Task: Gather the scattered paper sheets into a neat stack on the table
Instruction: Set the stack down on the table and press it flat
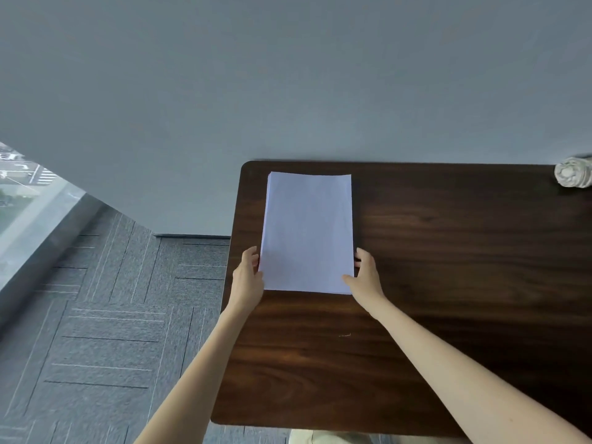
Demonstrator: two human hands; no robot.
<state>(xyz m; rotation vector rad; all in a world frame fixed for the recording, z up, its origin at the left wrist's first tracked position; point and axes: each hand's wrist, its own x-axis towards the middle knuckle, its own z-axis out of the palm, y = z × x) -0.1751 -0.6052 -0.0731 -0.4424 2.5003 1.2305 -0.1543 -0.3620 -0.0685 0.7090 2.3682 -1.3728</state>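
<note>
Pinching the near end of the paper stack [307, 232] with left hand [248, 271] and right hand [364, 274], one per long edge. Runs straight ahead, equally near both.

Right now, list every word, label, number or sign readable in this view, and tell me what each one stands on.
No text can be read anywhere.
Stack of white paper sheets: top sheet blank.
Dark brown wooden table: bare grain, no label.
Pale rolled bundle: faint greenish pattern, too blurred to read.
Street outside the window: white road markings, no words.
</note>
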